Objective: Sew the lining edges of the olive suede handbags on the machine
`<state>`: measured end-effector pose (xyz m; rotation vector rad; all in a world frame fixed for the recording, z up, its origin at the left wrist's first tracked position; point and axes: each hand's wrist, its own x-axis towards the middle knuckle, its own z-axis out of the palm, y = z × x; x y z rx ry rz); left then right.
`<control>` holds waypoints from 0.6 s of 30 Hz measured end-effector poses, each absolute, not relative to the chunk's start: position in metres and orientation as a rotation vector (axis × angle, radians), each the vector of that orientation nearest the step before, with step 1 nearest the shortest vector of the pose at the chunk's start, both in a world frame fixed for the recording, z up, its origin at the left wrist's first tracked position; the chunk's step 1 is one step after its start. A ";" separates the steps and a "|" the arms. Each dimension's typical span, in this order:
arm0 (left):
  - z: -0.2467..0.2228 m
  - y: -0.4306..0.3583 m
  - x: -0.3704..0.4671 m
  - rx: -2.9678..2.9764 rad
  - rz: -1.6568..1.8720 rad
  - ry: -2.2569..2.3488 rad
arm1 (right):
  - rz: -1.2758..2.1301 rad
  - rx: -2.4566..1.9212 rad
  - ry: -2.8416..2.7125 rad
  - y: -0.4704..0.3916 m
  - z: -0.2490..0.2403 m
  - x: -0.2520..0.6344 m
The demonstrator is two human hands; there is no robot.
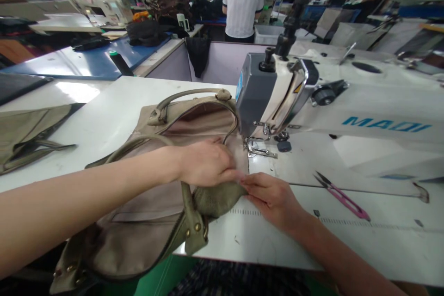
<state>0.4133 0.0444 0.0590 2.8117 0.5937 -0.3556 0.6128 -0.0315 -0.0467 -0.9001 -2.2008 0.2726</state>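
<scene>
An olive-green handbag with a pinkish-beige lining lies unzipped on the white sewing table, its near end hanging over the front edge. My left hand reaches across the bag, fingers curled and pinching the fabric by its right end. Close beside it, my right hand pinches the edge of the same fabric between thumb and fingers. Just beyond both hands, the presser foot of the sewing machine stands at the lining's edge. Whether the needle is in the cloth, I cannot tell.
Pink-handled thread snips lie right of my right hand. Another olive bag piece rests at the left. Behind are a dark thread cone, a blue-topped table, a second sewing machine and a person in a white shirt.
</scene>
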 end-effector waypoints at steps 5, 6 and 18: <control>0.040 -0.061 0.405 3.172 -0.187 0.736 | 0.363 -0.865 -2.173 -0.035 -0.044 0.609; 0.029 -0.076 0.401 3.217 -0.082 0.790 | 0.390 -0.850 -2.186 -0.038 -0.042 0.607; 0.010 -0.078 0.376 3.007 0.250 1.047 | 0.504 -1.014 -2.153 -0.099 -0.029 0.587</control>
